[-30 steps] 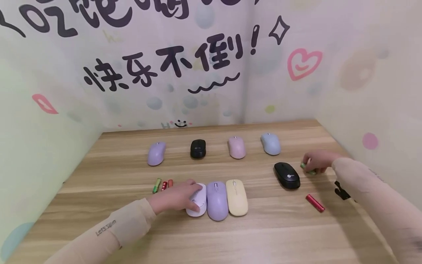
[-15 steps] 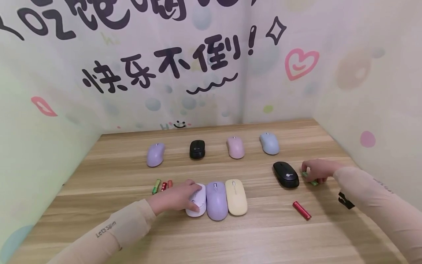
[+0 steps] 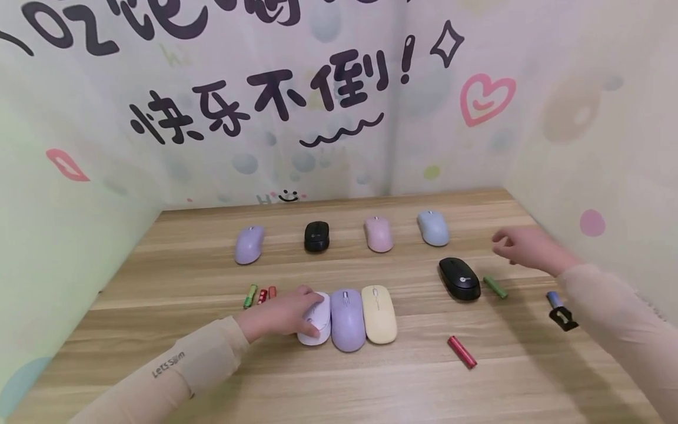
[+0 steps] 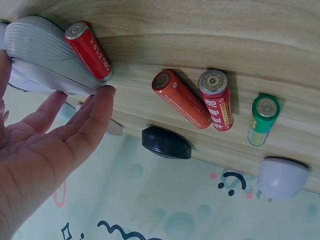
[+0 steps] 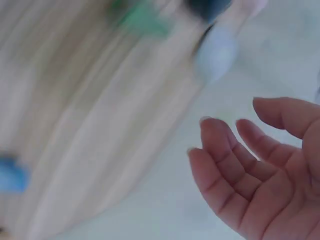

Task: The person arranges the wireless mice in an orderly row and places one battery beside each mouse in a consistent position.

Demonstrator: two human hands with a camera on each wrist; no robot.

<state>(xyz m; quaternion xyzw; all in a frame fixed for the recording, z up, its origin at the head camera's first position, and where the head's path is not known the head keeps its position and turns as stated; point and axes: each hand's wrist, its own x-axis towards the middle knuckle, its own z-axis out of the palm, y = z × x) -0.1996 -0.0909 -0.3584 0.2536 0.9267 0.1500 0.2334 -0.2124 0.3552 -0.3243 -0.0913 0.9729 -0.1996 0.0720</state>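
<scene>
My left hand (image 3: 278, 315) holds the white mouse (image 3: 321, 312) between thumb and fingers; its right side touches a purple mouse (image 3: 348, 324). In the left wrist view, the hand (image 4: 55, 145) has fingertips against the side of the mouse (image 4: 42, 47), beside a red battery (image 4: 90, 52). My right hand (image 3: 532, 247), in the air at the right, has loosely bent fingers with nothing between them. Below and left of it a green battery (image 3: 495, 287) lies beside a black mouse (image 3: 459, 279). The right wrist view shows the hand (image 5: 260, 175) empty; the table there is blurred.
A yellow mouse (image 3: 379, 315) adjoins the purple one. Several mice, such as the blue one (image 3: 433, 228), stand in a back row. A red battery (image 3: 462, 352) lies in front; a blue battery (image 3: 554, 299) with a black piece (image 3: 563, 318) lies right. Several batteries lie behind my left hand.
My right hand has let go of the green battery and risen away towards the back right. The front red battery has shifted left and nearer. My left hand has stayed on the white mouse.
</scene>
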